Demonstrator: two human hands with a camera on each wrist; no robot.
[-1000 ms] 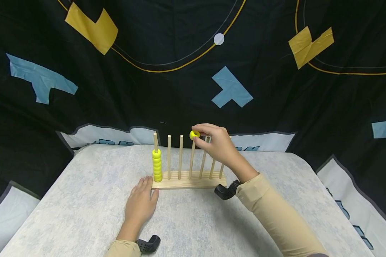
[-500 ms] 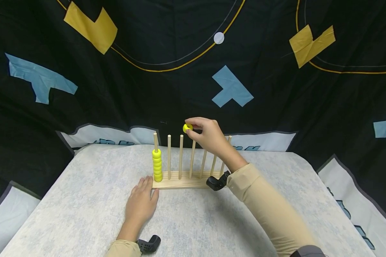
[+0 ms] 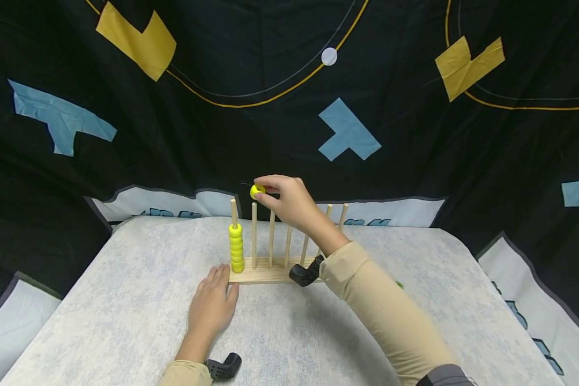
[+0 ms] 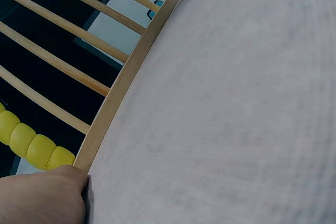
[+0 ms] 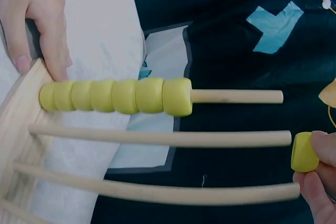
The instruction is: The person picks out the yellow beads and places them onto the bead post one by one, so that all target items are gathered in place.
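A wooden peg rack (image 3: 265, 275) stands on the table with a row of upright pegs. Several yellow beads (image 3: 236, 249) are stacked on its leftmost peg, whose bare tip shows above them. Between thumb and fingertips, my right hand (image 3: 289, 201) pinches one more yellow bead (image 5: 304, 152). That bead is in the air, just above the tip of the second peg (image 3: 254, 236) from the left and apart from it. My left hand (image 3: 212, 305) lies at the rack's left end, fingers extended, touching the base. The right hand and forearm hide parts of several pegs.
A pale patterned cloth covers the table (image 3: 140, 300). Partly hidden behind the right sleeve (image 3: 381, 300) is a small green object (image 3: 399, 284). Behind the table hangs a black curtain (image 3: 212, 145) with blue and yellow tape pieces. Each wrist wears a black device (image 3: 224, 366).
My right hand has carried the pinched bead leftward and slightly up, from near the fourth peg to above the second. The green object has come into view. The left hand stays put.
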